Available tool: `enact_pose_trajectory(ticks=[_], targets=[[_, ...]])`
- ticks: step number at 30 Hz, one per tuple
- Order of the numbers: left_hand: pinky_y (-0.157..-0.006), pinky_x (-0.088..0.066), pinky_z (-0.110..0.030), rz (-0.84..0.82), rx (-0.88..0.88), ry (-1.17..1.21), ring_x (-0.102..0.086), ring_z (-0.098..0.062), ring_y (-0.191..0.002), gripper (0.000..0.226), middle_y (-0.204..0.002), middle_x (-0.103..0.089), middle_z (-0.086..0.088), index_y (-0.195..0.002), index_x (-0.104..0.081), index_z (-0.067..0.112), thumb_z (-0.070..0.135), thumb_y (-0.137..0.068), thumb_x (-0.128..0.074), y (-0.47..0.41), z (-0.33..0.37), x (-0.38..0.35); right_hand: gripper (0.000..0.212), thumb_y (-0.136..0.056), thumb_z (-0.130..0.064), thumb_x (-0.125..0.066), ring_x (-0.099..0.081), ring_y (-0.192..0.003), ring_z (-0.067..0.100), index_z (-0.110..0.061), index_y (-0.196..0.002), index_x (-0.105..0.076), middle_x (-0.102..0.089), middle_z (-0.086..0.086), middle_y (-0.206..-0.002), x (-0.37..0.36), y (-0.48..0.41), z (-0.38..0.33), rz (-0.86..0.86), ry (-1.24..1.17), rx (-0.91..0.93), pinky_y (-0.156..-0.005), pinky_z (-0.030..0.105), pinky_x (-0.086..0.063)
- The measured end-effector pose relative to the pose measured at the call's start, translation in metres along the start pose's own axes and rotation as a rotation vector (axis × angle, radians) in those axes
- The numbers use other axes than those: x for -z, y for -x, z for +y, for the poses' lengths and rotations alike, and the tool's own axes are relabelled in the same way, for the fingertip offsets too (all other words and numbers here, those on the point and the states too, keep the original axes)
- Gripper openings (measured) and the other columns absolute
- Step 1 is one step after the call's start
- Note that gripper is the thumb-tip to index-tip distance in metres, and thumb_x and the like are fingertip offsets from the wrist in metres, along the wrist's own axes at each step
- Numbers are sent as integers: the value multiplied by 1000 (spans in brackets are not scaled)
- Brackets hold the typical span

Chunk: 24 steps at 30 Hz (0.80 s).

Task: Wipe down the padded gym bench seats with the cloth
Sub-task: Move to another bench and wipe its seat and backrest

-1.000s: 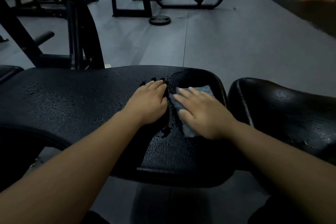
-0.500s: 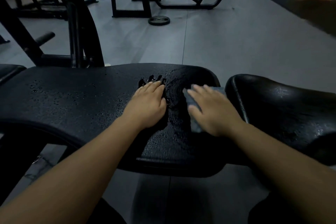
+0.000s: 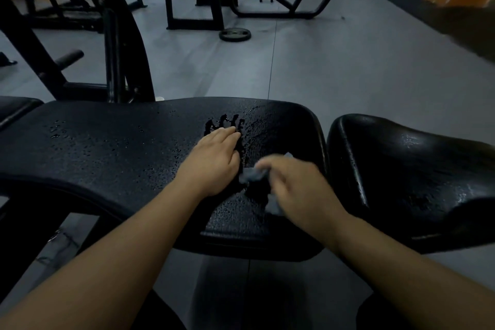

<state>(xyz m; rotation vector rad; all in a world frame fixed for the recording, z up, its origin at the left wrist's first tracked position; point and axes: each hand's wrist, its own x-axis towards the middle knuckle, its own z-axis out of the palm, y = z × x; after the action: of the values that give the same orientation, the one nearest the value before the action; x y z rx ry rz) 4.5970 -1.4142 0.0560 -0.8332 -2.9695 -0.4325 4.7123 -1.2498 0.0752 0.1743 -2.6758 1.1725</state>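
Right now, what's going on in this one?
A person is wiping a long black bench pad in a gym. The right hand is on a blue-grey cloth near the pad's right end. It is blurred, so its grip is unclear. The left hand rests flat on the pad beside it. Droplets bead the pad further left, not yet wiped. The neighbouring seat pad on the right looks glossy.
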Motion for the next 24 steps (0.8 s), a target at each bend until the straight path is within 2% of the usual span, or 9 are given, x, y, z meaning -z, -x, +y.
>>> enact_pose_trajectory(ticks=[2, 5, 7, 10, 12, 15, 19, 22, 24], targets=[[-123, -16, -35, 5, -9, 5, -23, -19, -149, 55, -161, -29, -4, -152, -36, 15, 34, -100, -33, -1, -3, 0, 27, -101, -1, -46, -57, -51, 6, -17, -99, -67, -67, -1, -69, 15, -19, -14, 139, -444, -255, -47, 20, -45], [-123, -19, -38, -18, -30, 6, -24, -18, -148, 67, -162, -29, 0, -153, -34, 19, 52, -96, -21, 0, -4, 0, 20, -98, 0, -50, -67, -72, 19, -7, -109, -65, -73, 9, -88, 33, -38, -16, 91, -884, -530, -61, 27, -56], [-123, -11, -33, -42, -18, 0, -18, -17, -150, 61, -164, -23, 2, -155, -30, 20, 48, -102, -29, 2, -3, 1, 22, -96, 1, -52, -68, -85, 22, -8, -113, -63, -73, 12, -105, 43, -36, 0, 10, -647, -577, -73, 31, -54], [-120, -9, -29, -11, -9, -22, -15, -17, -151, 52, -164, -21, -1, -156, -28, 16, 29, -106, -34, 3, -1, 2, 35, -93, 0, -48, -62, -110, 17, -18, -121, -58, -66, 3, -123, 69, -30, 16, 253, -12, -414, -94, 28, -46], [-121, -10, -30, -2, -8, -17, -16, -18, -151, 52, -164, -23, -2, -155, -29, 15, 27, -105, -35, 2, -1, 2, 40, -94, -5, -45, -58, -118, 16, -20, -128, -59, -64, -1, -128, 68, -26, -1, 312, 129, -271, -101, 29, -43], [-120, -11, -30, -2, -20, -5, -19, -20, -150, 51, -163, -26, -4, -154, -33, 13, 24, -105, -39, 1, -1, 1, 40, -104, -27, -40, -43, -136, 18, -21, -142, -50, -47, 2, -149, 11, -14, -25, 21, 372, -106, -111, 35, -34], [-120, -13, -29, 24, -20, 7, -22, -21, -149, 50, -161, -30, -5, -152, -37, 12, 22, -103, -41, 1, 2, 0, 69, -101, -60, -23, 3, -154, 20, -24, -159, -17, -4, 1, -168, -38, 20, -19, -219, 589, -43, -124, 43, 1], [-121, -14, -32, 33, -24, 3, -24, -22, -149, 51, -160, -31, -6, -151, -39, 11, 25, -102, -37, 0, 1, -1, 74, -94, -66, -7, -1, -154, 16, -31, -158, -18, -8, -6, -168, -12, 32, 3, -294, 569, 57, -123, 38, -1], [-121, -13, -31, 26, -11, -7, -22, -21, -149, 51, -161, -29, -5, -152, -36, 12, 26, -102, -36, 0, 0, -1, 85, -85, -67, 7, -6, -154, 18, -32, -158, -19, -11, -5, -167, 6, 10, 25, -250, 617, -27, -124, 41, -7]])
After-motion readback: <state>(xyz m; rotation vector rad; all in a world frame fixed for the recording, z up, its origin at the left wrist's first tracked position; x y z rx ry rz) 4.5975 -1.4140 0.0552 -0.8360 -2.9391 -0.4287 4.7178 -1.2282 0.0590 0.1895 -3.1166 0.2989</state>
